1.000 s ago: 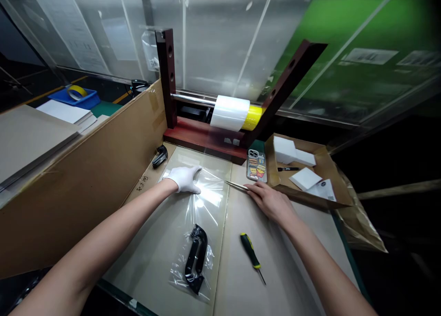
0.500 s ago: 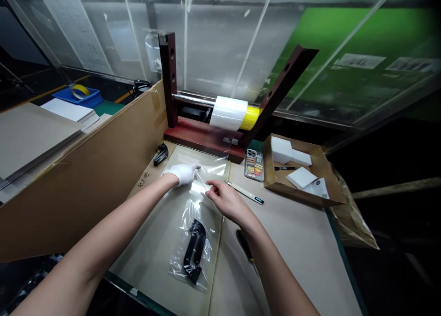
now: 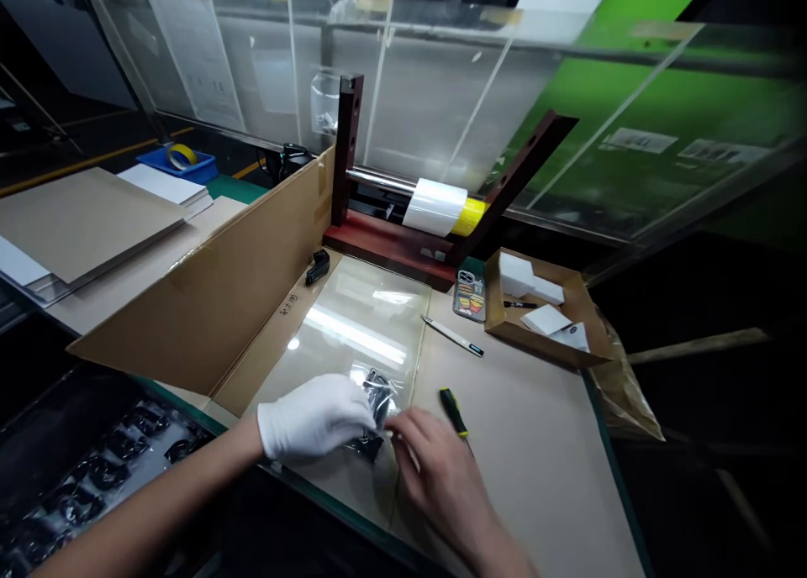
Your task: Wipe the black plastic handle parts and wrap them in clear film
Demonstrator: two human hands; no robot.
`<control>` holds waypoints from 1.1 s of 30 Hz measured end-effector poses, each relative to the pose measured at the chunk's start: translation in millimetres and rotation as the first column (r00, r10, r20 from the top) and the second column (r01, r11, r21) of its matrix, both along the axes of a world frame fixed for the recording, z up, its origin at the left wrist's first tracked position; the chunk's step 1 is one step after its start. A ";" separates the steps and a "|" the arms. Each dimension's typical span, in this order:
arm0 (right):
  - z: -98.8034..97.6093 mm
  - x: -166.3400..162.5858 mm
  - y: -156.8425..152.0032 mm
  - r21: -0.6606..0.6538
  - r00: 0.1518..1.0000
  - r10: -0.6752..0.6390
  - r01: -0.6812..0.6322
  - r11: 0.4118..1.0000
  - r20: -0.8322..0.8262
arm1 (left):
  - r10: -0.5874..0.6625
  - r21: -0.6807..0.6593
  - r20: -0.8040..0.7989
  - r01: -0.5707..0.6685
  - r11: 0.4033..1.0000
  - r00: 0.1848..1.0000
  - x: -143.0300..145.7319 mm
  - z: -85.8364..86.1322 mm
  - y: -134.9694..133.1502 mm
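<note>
The white-gloved left hand (image 3: 313,416) is bunched closed, its fingertips pressed onto a clear plastic bag (image 3: 382,391) in which a black moulded part (image 3: 371,448) is held; the bare right hand (image 3: 441,473) is curled at the bag's lower edge, though whether it is pinched there cannot be told. The bag is kept low between both hands, on a clear film sheet (image 3: 359,334) spread over a cardboard-covered surface (image 3: 523,444). A yellow-handled screwdriver (image 3: 454,412) is laid just beside the right hand, a white craft knife (image 3: 452,336) farther off. Beyond, a film roll (image 3: 435,207) is carried on a steel rod (image 3: 378,179) between dark red wooden uprights, apparently so that it can be turned
</note>
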State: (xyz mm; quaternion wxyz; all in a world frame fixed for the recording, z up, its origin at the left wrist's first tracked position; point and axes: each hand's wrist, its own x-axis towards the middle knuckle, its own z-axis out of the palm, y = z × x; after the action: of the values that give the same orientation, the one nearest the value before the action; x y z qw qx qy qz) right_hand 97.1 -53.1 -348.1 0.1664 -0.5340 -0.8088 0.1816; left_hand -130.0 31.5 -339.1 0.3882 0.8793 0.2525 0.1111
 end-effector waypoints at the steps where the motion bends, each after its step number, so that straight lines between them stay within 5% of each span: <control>1: -15.7 -5.3 -18.3 -0.012 1.000 -0.001 0.001 1.000 0.018 | -0.037 0.068 -0.033 0.039 0.997 0.999 -6.0 -7.6 -12.0; 3: -47.8 -16.1 -51.5 -0.008 0.998 -0.044 0.045 0.999 0.042 | -0.077 0.153 -0.079 0.088 0.984 0.994 -19.4 -21.9 -34.5; 7: -93.7 -33.7 -98.0 0.086 0.981 -0.163 0.154 0.984 0.106 | 0.038 0.201 -0.163 -0.005 0.980 0.986 -32.0 -33.7 -72.0; 11: -109.8 -40.6 -111.4 0.122 0.973 -0.203 0.190 0.974 0.112 | 0.325 0.281 -0.126 -0.281 0.918 0.937 13.4 -34.2 -76.8; 16: -103.6 -27.1 -103.7 0.031 0.986 -0.165 0.165 0.986 0.027 | 0.568 0.342 -0.176 -0.492 0.801 0.804 107.1 -61.1 -22.0; 21: -61.2 1.4 -71.1 -0.108 0.952 -0.202 0.181 0.978 -0.229 | 0.622 0.346 -0.199 -0.540 0.767 0.757 131.0 -80.8 2.7; 25: -35.0 9.6 -12.6 -0.150 0.901 -0.353 0.323 0.934 -0.252 | 0.653 0.392 -0.227 -0.546 0.741 0.723 105.8 -86.0 -57.0; 29: -45.5 -11.7 38.4 -0.105 0.914 -0.383 0.372 0.922 -0.134 | 0.635 0.393 -0.225 -0.527 0.754 0.739 66.3 -99.5 -140.2; 33: -54.4 -29.0 49.5 -0.172 0.904 -0.402 0.377 0.910 -0.147 | 0.662 0.329 -0.180 -0.590 0.737 0.727 50.1 -89.5 -159.4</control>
State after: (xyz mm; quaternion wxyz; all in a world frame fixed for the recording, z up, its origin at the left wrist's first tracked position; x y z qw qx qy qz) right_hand 68.1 -3.6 -402.5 0.2337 -0.6767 -0.6526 0.2482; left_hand -79.9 -127.9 -428.6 0.1731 0.7884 0.5736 0.1391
